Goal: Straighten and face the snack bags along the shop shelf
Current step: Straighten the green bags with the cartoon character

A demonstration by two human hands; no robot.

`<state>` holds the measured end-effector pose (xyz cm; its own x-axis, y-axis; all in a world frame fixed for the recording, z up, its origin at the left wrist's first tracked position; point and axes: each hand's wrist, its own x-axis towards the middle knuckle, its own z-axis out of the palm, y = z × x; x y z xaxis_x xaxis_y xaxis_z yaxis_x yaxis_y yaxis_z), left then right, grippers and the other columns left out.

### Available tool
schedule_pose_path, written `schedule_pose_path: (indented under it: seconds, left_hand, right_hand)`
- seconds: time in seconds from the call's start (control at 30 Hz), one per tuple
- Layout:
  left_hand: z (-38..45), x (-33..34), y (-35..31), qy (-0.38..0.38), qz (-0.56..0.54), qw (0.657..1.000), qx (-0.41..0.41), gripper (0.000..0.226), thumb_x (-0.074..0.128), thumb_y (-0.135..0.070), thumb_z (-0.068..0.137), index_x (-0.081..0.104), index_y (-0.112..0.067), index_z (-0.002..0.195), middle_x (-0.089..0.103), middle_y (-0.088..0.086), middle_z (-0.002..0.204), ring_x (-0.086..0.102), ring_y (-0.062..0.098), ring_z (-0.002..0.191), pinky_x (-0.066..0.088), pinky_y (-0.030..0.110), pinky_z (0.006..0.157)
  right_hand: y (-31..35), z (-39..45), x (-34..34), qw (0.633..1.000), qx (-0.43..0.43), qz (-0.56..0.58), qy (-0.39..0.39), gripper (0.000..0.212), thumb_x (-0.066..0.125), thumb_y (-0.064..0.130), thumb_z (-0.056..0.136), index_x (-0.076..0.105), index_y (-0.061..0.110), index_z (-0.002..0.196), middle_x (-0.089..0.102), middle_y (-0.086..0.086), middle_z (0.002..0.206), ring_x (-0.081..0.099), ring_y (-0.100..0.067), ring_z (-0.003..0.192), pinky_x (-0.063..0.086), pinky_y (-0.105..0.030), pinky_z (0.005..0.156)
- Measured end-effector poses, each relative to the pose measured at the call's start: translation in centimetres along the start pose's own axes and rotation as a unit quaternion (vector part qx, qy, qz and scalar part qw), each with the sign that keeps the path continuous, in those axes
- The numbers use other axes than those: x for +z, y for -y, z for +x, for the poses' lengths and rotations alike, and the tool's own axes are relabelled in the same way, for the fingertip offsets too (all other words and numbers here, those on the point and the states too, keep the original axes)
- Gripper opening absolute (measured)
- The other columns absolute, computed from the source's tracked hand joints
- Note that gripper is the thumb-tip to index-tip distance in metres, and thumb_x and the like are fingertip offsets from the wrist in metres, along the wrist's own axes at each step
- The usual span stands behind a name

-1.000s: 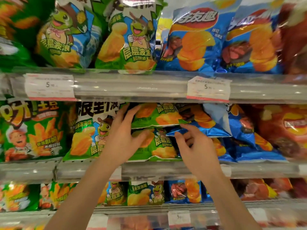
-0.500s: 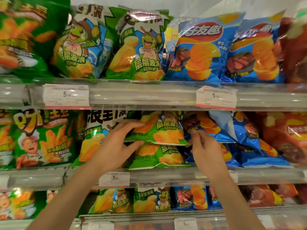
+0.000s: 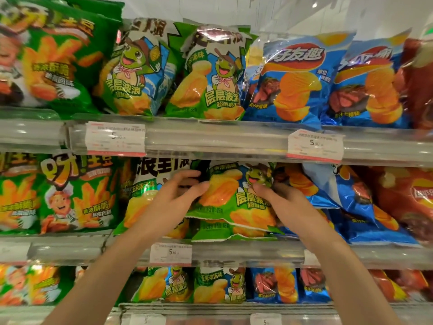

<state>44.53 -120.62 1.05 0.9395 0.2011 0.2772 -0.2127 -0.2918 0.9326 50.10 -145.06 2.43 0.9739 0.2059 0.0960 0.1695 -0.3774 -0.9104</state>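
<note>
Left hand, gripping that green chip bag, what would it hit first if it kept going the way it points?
Likely the dark gap behind the green chip bag; the left hand points there, depth unclear.

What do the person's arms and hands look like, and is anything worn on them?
Two bare forearms come up from the bottom edge of the head view. No sleeve shows on either arm within the picture. The left hand and the right hand wear no gloves, and no watch, bracelet or ring is visible on the parts that show. The fingernails look short and unpainted.
</note>
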Motion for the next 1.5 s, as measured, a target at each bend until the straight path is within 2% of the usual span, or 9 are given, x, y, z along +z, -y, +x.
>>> schedule_pose_path:
  seconds: [0.13, 0.43, 0.53, 0.63, 0.77, 0.9, 1.1, 1.2, 1.5]
  left_hand:
    - [0.9, 1.2, -1.1, 0.004, 0.045, 0.994, -0.097, 0.077, 0.056, -0.079, 0.073, 0.051, -0.039, 0.139, 0.06, -0.016, 0.123, 0.057, 0.007, 0.107, 0.044, 0.026, 0.087]
    - [0.1, 3.2, -2.2, 0.044, 0.003, 0.997, -0.057, 0.052, 0.062, -0.079, 0.062, 0.058, -0.05, 0.105, 0.067, -0.041, 0.09, 0.062, -0.02, 0.082, 0.045, 0.003, 0.06]
    - [-0.8, 2.4, -1.8, 0.016, -0.037, 0.998, -0.043, 0.037, 0.067, -0.069, 0.068, 0.052, -0.053, 0.098, 0.059, -0.051, 0.079, 0.056, -0.028, 0.075, 0.041, -0.002, 0.054]
    - [-1.8, 0.5, -1.4, -0.01, -0.065, 0.996, -0.062, 0.031, 0.07, -0.069, 0.066, 0.051, -0.067, 0.09, 0.06, -0.049, 0.08, 0.06, -0.024, 0.074, 0.047, 0.004, 0.056]
    - [-2.8, -2.3, -0.4, -0.089, -0.068, 0.992, -0.052, 0.067, 0.072, -0.073, 0.055, 0.051, -0.052, 0.115, 0.07, -0.034, 0.094, 0.071, -0.005, 0.084, 0.056, 0.023, 0.071]
    - [-3.8, -4.9, -0.2, -0.144, -0.047, 0.988, -0.038, 0.064, 0.072, -0.068, 0.06, 0.053, -0.047, 0.117, 0.07, -0.032, 0.093, 0.069, -0.009, 0.081, 0.053, 0.018, 0.063]
    - [-4.4, -7.6, 0.6, -0.182, -0.01, 0.982, -0.045, 0.066, 0.071, -0.07, 0.062, 0.051, -0.049, 0.121, 0.068, -0.026, 0.102, 0.068, -0.003, 0.088, 0.05, 0.024, 0.071]
    - [-4.4, -8.4, 0.9, -0.183, -0.005, 0.982, -0.048, 0.046, 0.072, -0.067, 0.066, 0.051, -0.052, 0.105, 0.067, -0.038, 0.087, 0.066, -0.012, 0.077, 0.049, 0.023, 0.067]
    - [-4.5, -9.2, 1.0, -0.177, -0.013, 0.983, -0.048, 0.039, 0.071, -0.065, 0.071, 0.048, -0.055, 0.101, 0.063, -0.045, 0.082, 0.064, -0.016, 0.074, 0.048, 0.014, 0.056]
  right_hand:
    - [-1.4, -1.6, 0.0, 0.997, 0.017, 0.073, 0.024, 0.053, 0.072, 0.062, 0.076, 0.064, 0.034, 0.12, 0.073, 0.017, 0.111, 0.068, -0.002, 0.099, 0.052, -0.029, 0.086]
    - [-1.5, -3.4, 0.0, 0.992, 0.0, 0.082, 0.093, 0.053, 0.068, 0.058, 0.073, 0.059, 0.035, 0.119, 0.077, 0.019, 0.097, 0.072, 0.001, 0.089, 0.055, -0.016, 0.067]
    - [-0.7, -3.2, 1.0, 0.994, -0.008, 0.05, 0.099, 0.069, 0.066, 0.068, 0.066, 0.057, 0.037, 0.127, 0.075, 0.021, 0.105, 0.07, 0.004, 0.095, 0.055, -0.024, 0.083]
    - [0.1, -3.4, 2.1, 0.99, -0.008, 0.032, 0.14, 0.074, 0.065, 0.077, 0.06, 0.059, 0.041, 0.123, 0.074, 0.022, 0.109, 0.069, 0.002, 0.102, 0.052, -0.036, 0.097]
    - [0.9, -2.5, 3.5, 0.996, -0.058, -0.04, 0.059, 0.073, 0.049, 0.089, 0.065, 0.059, 0.042, 0.119, 0.069, 0.024, 0.106, 0.063, 0.01, 0.096, 0.049, -0.02, 0.082]
    - [1.1, 0.9, 5.5, 0.962, -0.111, -0.241, -0.066, 0.062, 0.052, 0.063, 0.092, 0.057, 0.015, 0.13, 0.063, -0.007, 0.122, 0.06, -0.024, 0.113, 0.049, -0.036, 0.09]
    - [2.7, 4.1, 9.8, 0.911, 0.005, -0.411, 0.019, 0.098, 0.036, 0.077, 0.09, 0.024, 0.003, 0.153, 0.031, -0.025, 0.155, 0.032, -0.044, 0.141, 0.034, -0.053, 0.113]
    - [2.6, 4.3, 10.3, 0.917, 0.019, -0.397, 0.031, 0.095, 0.047, 0.066, 0.093, 0.012, 0.005, 0.157, 0.021, -0.023, 0.161, 0.026, -0.044, 0.145, 0.033, -0.055, 0.113]
    - [2.2, 4.2, 7.1, 0.979, -0.004, -0.199, -0.047, 0.058, 0.057, 0.039, 0.097, 0.036, 0.013, 0.144, 0.049, -0.017, 0.143, 0.05, -0.04, 0.128, 0.043, -0.046, 0.105]
